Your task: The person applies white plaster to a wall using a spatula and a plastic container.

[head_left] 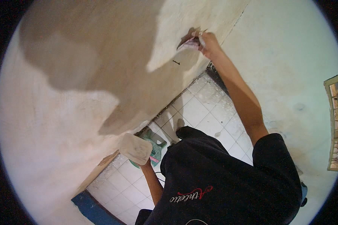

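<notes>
Hands apart: right hand [208, 43] grips pinkish tool [190, 44] at wall [167, 41], left hand [145, 164] clasps pale tub [136, 149]; I'd press evenly.

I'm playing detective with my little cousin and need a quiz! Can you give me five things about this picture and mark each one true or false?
1. The left hand holds a pale container. True.
2. The right hand is empty. False: it holds a thin flat thing.
3. A small dark nail-like piece sticks out from the wall. True.
4. The person's shirt is bright yellow. False: it is black, with red and white lettering.
5. The floor is covered with pale tiles. True.
</notes>
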Motion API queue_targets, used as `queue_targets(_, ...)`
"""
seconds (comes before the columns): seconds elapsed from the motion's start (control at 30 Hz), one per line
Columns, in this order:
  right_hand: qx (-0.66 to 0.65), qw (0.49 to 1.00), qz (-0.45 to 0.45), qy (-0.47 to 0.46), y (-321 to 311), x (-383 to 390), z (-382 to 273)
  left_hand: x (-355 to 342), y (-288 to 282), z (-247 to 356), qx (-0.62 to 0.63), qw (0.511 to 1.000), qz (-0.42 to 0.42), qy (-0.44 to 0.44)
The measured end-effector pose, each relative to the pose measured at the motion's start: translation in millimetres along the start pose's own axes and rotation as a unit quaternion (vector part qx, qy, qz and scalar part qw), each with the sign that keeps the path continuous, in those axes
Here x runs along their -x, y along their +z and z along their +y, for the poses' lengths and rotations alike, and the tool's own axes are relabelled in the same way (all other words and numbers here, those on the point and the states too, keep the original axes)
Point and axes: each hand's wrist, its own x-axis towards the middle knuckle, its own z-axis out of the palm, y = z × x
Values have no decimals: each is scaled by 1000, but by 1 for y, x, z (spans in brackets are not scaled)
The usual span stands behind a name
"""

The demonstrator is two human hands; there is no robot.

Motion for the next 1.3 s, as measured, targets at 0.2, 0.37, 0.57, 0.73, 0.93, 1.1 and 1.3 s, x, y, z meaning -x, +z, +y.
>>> queue_targets(0.2, -59, 989, -90, -100, 25, 78, -86, 22, 14, -21, 94, 992, 82, -26)
queue_targets(0.37, -52, 989, 3, -136, -10, 107, -30, 40, 4, -34, 361, 925, 31, -116)
queue_targets(0.57, 450, 852, 202, -175, -33, 68, 163, 44, -54, -1, 233, 958, 56, -154)
queue_targets(0.73, 359, 879, 167, -265, 44, 99, 202, 65, -86, 5, 138, 984, 97, -55)
queue_targets(0.93, 303, 921, 165, -183, 105, 149, 208, 80, -76, -26, 308, 935, 138, -111)
queue_targets(1.1, 302, 909, 182, -222, 101, 149, 218, 78, -66, -31, 41, 995, 64, -60)
queue_targets(1.3, 167, 978, 91, -86, 89, 183, 169, 90, -68, -28, 233, 962, 40, -135)
